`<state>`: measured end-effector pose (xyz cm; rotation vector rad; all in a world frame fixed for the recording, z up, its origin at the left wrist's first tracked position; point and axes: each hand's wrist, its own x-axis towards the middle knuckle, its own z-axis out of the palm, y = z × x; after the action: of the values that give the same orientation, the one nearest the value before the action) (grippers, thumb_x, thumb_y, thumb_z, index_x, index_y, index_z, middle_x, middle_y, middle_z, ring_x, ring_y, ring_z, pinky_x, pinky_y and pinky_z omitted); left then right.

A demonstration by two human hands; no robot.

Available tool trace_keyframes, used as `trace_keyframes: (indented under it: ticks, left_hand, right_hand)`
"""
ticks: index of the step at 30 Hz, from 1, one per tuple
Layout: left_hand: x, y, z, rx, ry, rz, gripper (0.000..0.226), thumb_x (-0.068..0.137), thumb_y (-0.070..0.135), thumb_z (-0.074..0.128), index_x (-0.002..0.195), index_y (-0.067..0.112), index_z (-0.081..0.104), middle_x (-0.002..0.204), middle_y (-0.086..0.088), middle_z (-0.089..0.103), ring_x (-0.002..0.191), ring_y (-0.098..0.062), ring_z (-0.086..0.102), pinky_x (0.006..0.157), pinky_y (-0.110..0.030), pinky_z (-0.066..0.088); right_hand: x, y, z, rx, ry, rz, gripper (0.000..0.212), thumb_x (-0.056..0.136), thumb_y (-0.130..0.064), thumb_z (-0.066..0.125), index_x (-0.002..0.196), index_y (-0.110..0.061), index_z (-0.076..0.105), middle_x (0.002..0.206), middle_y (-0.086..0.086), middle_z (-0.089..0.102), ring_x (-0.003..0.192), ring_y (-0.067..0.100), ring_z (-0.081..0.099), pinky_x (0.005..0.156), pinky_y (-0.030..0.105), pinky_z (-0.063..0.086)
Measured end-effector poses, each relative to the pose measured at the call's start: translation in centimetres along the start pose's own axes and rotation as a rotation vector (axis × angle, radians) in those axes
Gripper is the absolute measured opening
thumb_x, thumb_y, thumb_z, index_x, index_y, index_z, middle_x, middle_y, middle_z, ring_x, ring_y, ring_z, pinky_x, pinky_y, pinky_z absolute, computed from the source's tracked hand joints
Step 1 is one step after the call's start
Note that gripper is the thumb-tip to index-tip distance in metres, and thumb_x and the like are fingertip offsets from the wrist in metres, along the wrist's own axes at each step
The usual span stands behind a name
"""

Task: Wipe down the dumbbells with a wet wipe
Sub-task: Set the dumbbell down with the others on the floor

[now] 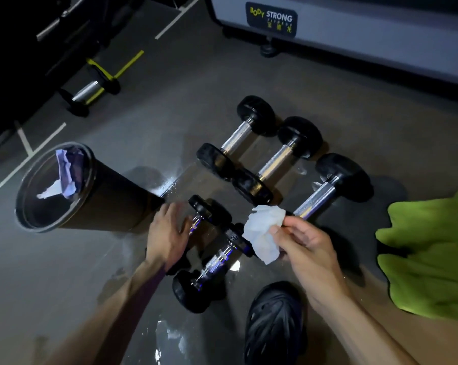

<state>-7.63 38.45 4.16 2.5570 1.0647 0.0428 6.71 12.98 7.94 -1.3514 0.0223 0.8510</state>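
While crumpled, wet wipe (263, 234): pinched in the right hand (308, 250) above the dumbbells (259, 148).
Left hand (167, 230): fingers straight, laid on the nearest dumbbell (214, 255).
Dumbbells: lined up on the floor (64, 272) beside a black bin (72, 191).

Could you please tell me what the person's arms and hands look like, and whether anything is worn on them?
Both forearms are bare, with no sleeves in view. The left hand and right hand show no gloves, rings, watch or wristband.
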Motion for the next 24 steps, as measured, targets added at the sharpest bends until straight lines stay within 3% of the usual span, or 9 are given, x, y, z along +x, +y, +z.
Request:
trace_keyframes:
  ticks: [1, 3, 7, 11, 13, 16, 20, 24]
  left_hand:
    - [-0.9, 1.9, -0.9, -0.116, 0.051, 0.104, 0.030, 0.099, 0.035, 0.061, 0.123, 0.017, 0.067, 0.119, -0.002, 0.064, 0.111, -0.024, 0.064, 0.098, -0.041, 0.051]
    - [-3.2, 6.0, -2.8, -0.319, -0.009, 0.302, 0.026, 0.100, 0.032, 0.066, 0.122, 0.021, 0.070, 0.119, 0.009, 0.065, 0.113, -0.010, 0.064, 0.100, -0.031, 0.050]
    - [-6.3, 10.2, -4.3, -0.397, -0.215, 0.518, 0.039, 0.098, 0.030, 0.075, 0.135, 0.023, 0.068, 0.127, 0.013, 0.068, 0.119, -0.014, 0.064, 0.103, -0.032, 0.049]
    - [-8.2, 10.0, -4.7, -0.501, -0.239, 0.447, 0.031, 0.094, 0.028, 0.080, 0.124, 0.024, 0.073, 0.110, 0.010, 0.075, 0.106, -0.017, 0.070, 0.096, -0.038, 0.054]
    - [-9.0, 9.9, -5.0, -0.558, -0.230, 0.416, 0.026, 0.092, 0.025, 0.081, 0.117, 0.022, 0.076, 0.102, 0.007, 0.075, 0.099, -0.016, 0.072, 0.093, -0.034, 0.056]
    - [-9.4, 9.4, -5.8, -0.629, -0.153, 0.358, 0.017, 0.091, 0.022, 0.081, 0.107, 0.018, 0.078, 0.095, 0.007, 0.076, 0.089, -0.014, 0.072, 0.087, -0.030, 0.057]
    - [-9.0, 7.0, -8.9, -0.595, 0.018, 0.247, 0.012, 0.090, 0.019, 0.084, 0.098, 0.023, 0.076, 0.089, 0.012, 0.076, 0.082, -0.005, 0.071, 0.079, -0.020, 0.054]
    - [-7.0, 1.1, -14.6, -0.639, 0.275, -0.048, 0.015, 0.089, 0.015, 0.083, 0.088, 0.010, 0.069, 0.068, 0.008, 0.071, 0.063, 0.002, 0.063, 0.063, -0.016, 0.048]
  right_hand:
    - [-0.2, -0.1, 0.0, 0.002, 0.007, 0.006, 0.012, 0.095, -0.008, 0.072, 0.092, -0.019, 0.077, 0.087, 0.004, 0.079, 0.075, 0.006, 0.068, 0.068, 0.019, 0.054]
    - [-1.1, -0.3, 0.1, -0.009, -0.004, 0.017, 0.011, 0.094, -0.006, 0.072, 0.094, -0.016, 0.076, 0.089, 0.009, 0.080, 0.075, 0.010, 0.070, 0.070, 0.024, 0.056]
    - [-3.1, -0.5, 0.5, -0.116, -0.097, 0.013, 0.012, 0.099, -0.006, 0.066, 0.104, -0.013, 0.074, 0.093, 0.006, 0.081, 0.083, 0.016, 0.075, 0.081, 0.032, 0.057]
    - [-4.9, -0.5, 1.2, -0.095, -0.104, 0.036, 0.009, 0.100, -0.010, 0.066, 0.100, -0.011, 0.075, 0.093, 0.009, 0.081, 0.085, 0.025, 0.077, 0.085, 0.040, 0.058]
    - [-6.0, -0.5, 2.3, -0.052, -0.057, 0.044, 0.003, 0.097, -0.010, 0.069, 0.100, -0.009, 0.071, 0.090, 0.009, 0.081, 0.079, 0.023, 0.076, 0.078, 0.039, 0.059]
    - [-6.9, -0.8, 4.0, -0.112, 0.026, -0.051, 0.014, 0.093, -0.011, 0.076, 0.100, -0.011, 0.064, 0.086, 0.004, 0.075, 0.066, 0.014, 0.071, 0.059, 0.032, 0.059]
    - [-7.1, -3.6, 6.6, -0.043, -0.076, -0.004, 0.012, 0.098, -0.019, 0.070, 0.096, -0.009, 0.065, 0.079, 0.008, 0.067, 0.067, 0.018, 0.069, 0.060, 0.031, 0.061]
    - [-6.8, -8.2, 9.2, 0.201, -0.229, 0.163, 0.016, 0.101, -0.023, 0.061, 0.101, -0.008, 0.065, 0.075, 0.008, 0.063, 0.068, 0.023, 0.072, 0.062, 0.034, 0.064]
